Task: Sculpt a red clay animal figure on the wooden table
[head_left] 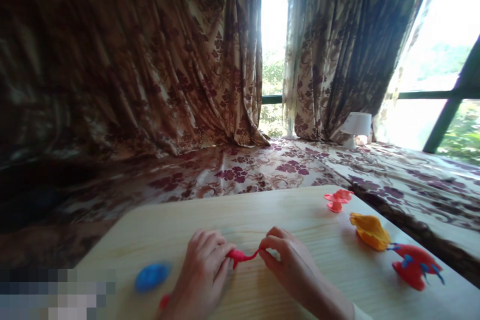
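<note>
My left hand (pixel 208 265) is closed around the thick end of a piece of red modelling clay (pixel 239 256) above the wooden table. A thin strand runs from that clay to my right hand (pixel 287 257), where thumb and fingers pinch its tip. The strand sags slightly between the two hands, and a small lobe hangs down near the left fingers. Left of my left hand lies a flat blue clay lump (pixel 152 277). Another bit of red clay (pixel 165 301) shows partly behind my left wrist.
Along the right side of the table (pixel 247 205) stand a coral clay figure (pixel 337 200), a yellow clay shape (pixel 370 231) and a red clay piece with blue strips (pixel 416 265). Beyond are floral fabric, patterned curtains (pixel 180 60) and a white lamp (pixel 358 125).
</note>
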{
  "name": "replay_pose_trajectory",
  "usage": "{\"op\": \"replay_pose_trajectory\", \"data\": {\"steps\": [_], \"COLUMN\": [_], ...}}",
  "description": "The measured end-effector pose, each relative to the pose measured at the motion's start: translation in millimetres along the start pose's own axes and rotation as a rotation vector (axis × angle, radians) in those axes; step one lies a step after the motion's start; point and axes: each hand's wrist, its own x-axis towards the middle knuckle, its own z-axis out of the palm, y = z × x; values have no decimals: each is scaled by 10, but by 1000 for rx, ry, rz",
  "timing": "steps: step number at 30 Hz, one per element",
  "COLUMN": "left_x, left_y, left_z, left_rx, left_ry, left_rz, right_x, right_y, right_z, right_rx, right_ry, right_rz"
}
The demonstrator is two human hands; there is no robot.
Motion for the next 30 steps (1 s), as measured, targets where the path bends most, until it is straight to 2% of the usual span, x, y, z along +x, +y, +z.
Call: {"op": "replay_pose_trajectory", "data": {"steps": [3, 7, 12, 18, 30], "left_x": [15, 144, 312, 249, 219], "left_y": [41, 237, 453, 442, 471], "left_z": [-45, -99, 43, 229, 252], "left_rx": [14, -9, -45, 2, -4], "left_ry": [-6, -16, -126, -87, 17], "left_rz": [9, -35, -109, -110, -153], "right_x": [8, 22, 28, 15, 14], "right_y": [6, 10, 6, -6, 33], "right_z": [5, -4, -19, -48, -73], "right_rx": [-5, -18, -1, 28, -12], "right_ry": [-32, -36, -22, -10, 8], "right_rz": [32, 36, 16, -3, -4]}}
